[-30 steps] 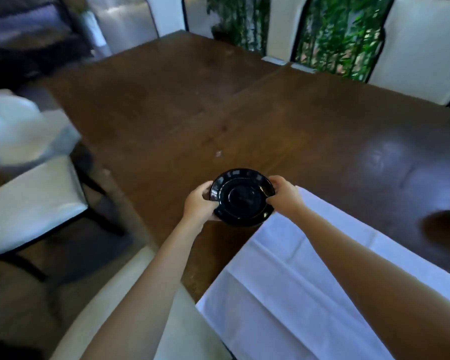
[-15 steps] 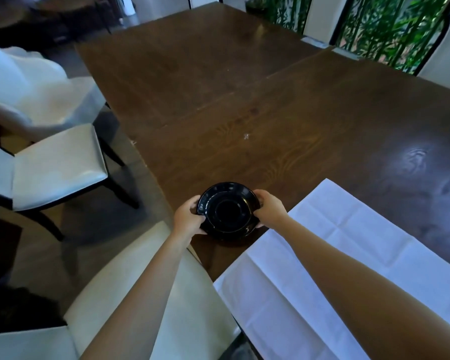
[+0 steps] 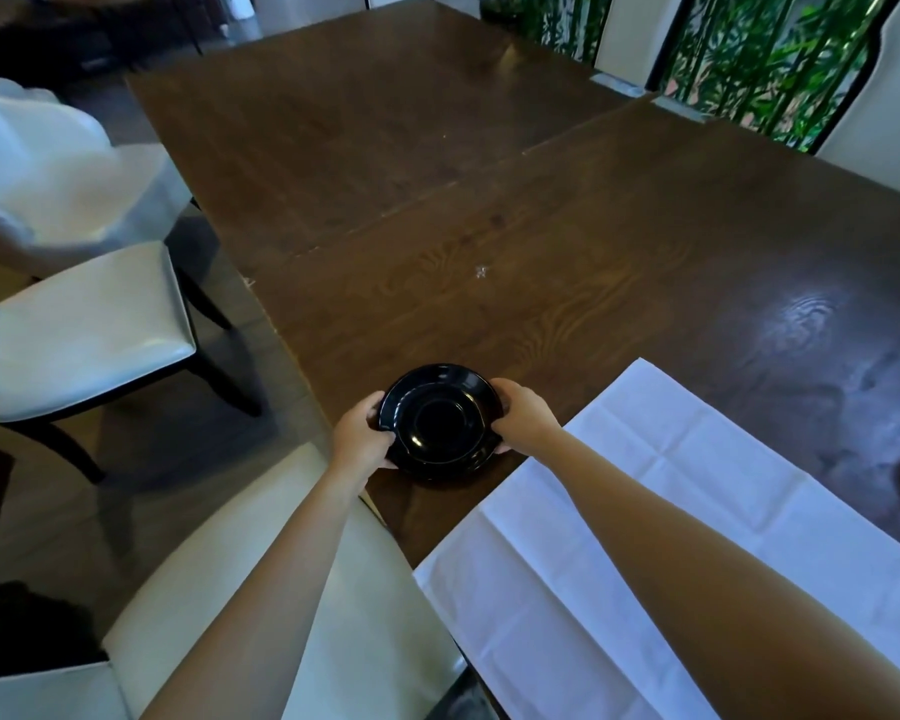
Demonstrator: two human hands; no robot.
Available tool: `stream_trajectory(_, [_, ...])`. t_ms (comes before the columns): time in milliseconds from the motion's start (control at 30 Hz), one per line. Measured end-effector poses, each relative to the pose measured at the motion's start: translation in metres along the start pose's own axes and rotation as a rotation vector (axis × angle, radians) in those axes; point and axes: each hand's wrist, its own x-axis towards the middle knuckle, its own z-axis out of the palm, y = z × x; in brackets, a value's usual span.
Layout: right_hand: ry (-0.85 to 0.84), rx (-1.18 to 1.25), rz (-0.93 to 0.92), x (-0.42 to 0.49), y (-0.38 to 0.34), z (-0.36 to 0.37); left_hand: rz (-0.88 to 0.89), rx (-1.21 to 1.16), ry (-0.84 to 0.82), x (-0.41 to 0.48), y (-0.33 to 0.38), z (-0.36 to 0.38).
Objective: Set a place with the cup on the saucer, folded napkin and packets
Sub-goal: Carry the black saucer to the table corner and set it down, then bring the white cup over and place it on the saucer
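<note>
Two hands on the saucer (image 3: 440, 422), low centre of frame, at the table (image 3: 541, 241) edge left of the napkin (image 3: 645, 511). Since a second ago it has come nearer me and lower; I judge it nearly placed. Left hand (image 3: 358, 440) and right hand (image 3: 525, 417) grip closed on opposite rims. Contact with table: cannot tell. No cup or packets seen.

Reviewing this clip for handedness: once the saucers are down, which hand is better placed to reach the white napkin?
Probably the right hand: it grips the black saucers on the side beside the white napkin; the left hand is on the far side.
</note>
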Motion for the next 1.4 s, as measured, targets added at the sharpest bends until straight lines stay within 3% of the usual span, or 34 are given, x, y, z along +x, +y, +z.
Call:
stream_trajectory(167, [0.002,-0.03,0.011,-0.007,0.005,-0.014,0.056,0.374,0.074,0.003,-0.005,-0.006])
stream_trajectory(333, [0.098,-0.03,0.032,-0.025,0.017,-0.04,0.331,0.664,0.149,-0.015,0.007,-0.009])
stream_trajectory(667, [0.213,-0.176,0.066,-0.104,0.072,-0.069,0.552,0.693,-0.349,-0.083,0.025,0.049])
stream_trajectory(1000, [0.256,-0.208,0.054,-0.245,0.149,-0.019,0.689,0.92,-0.76,-0.171,-0.04,0.102])
stream_trajectory(1200, [0.264,-0.264,0.098,-0.322,0.178,0.033,0.853,0.941,-0.764,-0.202,-0.069,0.1])
stream_trajectory(1400, [0.366,-0.231,0.115,-0.361,0.182,0.036,0.878,0.923,-0.783,-0.215,-0.052,0.124])
